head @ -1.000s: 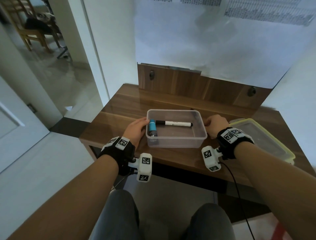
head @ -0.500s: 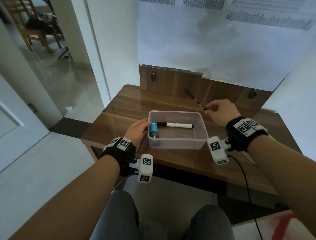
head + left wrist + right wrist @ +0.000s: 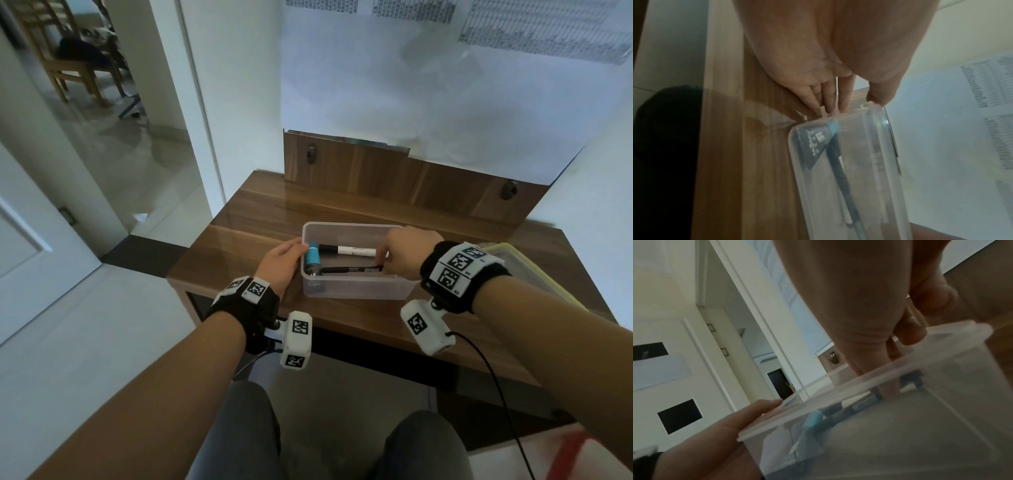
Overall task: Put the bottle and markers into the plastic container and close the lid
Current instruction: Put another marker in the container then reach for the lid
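While the clear plastic container (image 3: pixel 356 284) sits open on the wooden desk (image 3: pixel 246 240), it holds three things: a bottle (image 3: pixel 313 261) with a blue cap lying at its left end, a white marker (image 3: pixel 346 250) with a black cap along the far side, and a black marker (image 3: pixel 352 269) nearer the front wall. The right hand (image 3: pixel 406 251) reaches over the right rim and pinches the right end of the black marker between thumb and fingertips; whether that marker already rests on the bottom is hard to tell, since the cloudy walls blur it in both wrist views. The left hand (image 3: pixel 281 263) lies against the container's left wall with its fingers (image 3: pixel 826 99) straight, touching the rim and gripping nothing. Behind the right wrist, the lid (image 3: pixel 534 270), clear with a yellow-green edge, lies on the desk, mostly hidden by the forearm and wrist band. Printed sheets (image 3: pixel 544 31) hang on the wall, their text too small to read.
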### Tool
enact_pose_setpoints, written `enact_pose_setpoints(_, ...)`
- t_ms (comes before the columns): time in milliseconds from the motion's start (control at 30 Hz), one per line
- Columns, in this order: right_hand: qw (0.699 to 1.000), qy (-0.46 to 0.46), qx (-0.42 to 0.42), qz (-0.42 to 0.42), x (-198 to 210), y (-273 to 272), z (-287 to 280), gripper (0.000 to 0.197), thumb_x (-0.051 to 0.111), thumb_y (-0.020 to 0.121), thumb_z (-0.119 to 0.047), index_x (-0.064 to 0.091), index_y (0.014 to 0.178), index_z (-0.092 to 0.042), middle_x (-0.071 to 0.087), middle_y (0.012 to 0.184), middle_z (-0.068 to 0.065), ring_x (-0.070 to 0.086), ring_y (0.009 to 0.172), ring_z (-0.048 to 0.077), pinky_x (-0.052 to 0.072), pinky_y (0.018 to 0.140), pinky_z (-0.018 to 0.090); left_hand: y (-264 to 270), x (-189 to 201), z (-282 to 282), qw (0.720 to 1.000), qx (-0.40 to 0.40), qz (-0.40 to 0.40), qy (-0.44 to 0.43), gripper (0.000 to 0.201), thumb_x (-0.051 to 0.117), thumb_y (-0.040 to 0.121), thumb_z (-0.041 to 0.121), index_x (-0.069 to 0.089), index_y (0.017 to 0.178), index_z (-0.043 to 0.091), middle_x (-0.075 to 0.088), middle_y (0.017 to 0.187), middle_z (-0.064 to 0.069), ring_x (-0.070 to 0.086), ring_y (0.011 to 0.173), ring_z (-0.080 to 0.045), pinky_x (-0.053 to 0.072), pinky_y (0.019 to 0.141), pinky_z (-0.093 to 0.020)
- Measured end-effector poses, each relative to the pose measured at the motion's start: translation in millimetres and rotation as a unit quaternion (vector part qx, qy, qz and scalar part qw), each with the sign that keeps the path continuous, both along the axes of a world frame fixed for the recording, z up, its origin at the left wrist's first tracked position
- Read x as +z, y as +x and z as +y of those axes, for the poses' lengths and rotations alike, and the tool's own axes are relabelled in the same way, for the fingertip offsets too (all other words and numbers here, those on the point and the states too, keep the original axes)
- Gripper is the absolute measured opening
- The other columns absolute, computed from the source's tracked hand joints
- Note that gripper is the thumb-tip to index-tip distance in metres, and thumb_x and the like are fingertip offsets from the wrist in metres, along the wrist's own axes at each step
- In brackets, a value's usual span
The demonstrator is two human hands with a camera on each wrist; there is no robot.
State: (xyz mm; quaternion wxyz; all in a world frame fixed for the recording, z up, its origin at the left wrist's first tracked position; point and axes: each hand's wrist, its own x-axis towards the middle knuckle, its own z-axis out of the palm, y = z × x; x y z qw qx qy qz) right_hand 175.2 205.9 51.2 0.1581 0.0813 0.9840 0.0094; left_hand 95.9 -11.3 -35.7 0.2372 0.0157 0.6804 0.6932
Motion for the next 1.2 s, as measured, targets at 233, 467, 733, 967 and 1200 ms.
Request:
enact_pose_setpoints(233,0.997,0.07,0.017,-0.036,-3,-7,-9,0.021,0.058,0.088,-0.023,0.072,0.102,-0.031,0.067,0.101,0.0,0.064,0.092,0.024,0.052,0.076,0.036,-3,-3,2,0.999,0.001,-0.019,0.027,0.046,0.06,0.098,0.025,0.058,0.142,0.012,0.064,0.139,-0.014,0.06,0.129,-0.026,0.045,0.115,-0.046)
enact_pose_setpoints(467,0.998,0.044,0.024,-0.029,-3,-7,-4,0.024,0.057,0.092,-0.028,0.072,0.111,-0.028,0.067,0.112,0.0,0.063,0.099,0.024,0.053,0.083,0.037,-8,-9,-1,0.998,-0.007,-0.04,0.048,0.053,0.064,0.093,0.028,0.058,0.143,0.012,0.066,0.136,-0.014,0.063,0.127,-0.027,0.046,0.114,-0.047)
enact_pose_setpoints(733,0.973,-0.146,-0.056,0.168,19,20,46,0.019,0.06,0.092,-0.036,0.073,0.1,-0.024,0.068,0.095,-0.006,0.063,0.089,0.013,0.052,0.081,0.032,-16,-20,-3,0.999,-0.022,-0.015,0.034,0.091,0.079,0.06,0.056,0.061,0.142,0.019,0.066,0.141,-0.006,0.062,0.13,-0.023,0.043,0.116,-0.047)
enact_pose_setpoints(967,0.981,-0.041,-0.17,0.079,14,63,106,0.026,0.068,0.084,-0.041,0.075,0.1,-0.021,0.072,0.103,0.002,0.063,0.085,0.02,0.05,0.075,0.03,-14,-17,-2,0.999,-0.035,-0.003,0.004,0.072,0.074,0.061,0.061,0.069,0.128,0.038,0.062,0.146,-0.003,0.057,0.133,-0.021,0.039,0.118,-0.048)
enact_pose_setpoints(1200,0.987,0.082,-0.137,0.014,6,96,99,0.034,0.053,0.094,-0.039,0.071,0.103,-0.011,0.058,0.106,-0.017,0.061,0.106,0.017,0.035,0.077,0.018,-8,-15,3,1.0,-0.024,0.007,-0.017,0.035,0.07,0.088,0.041,0.068,0.123,0.04,0.063,0.142,-0.001,0.058,0.129,-0.021,0.043,0.115,-0.048)
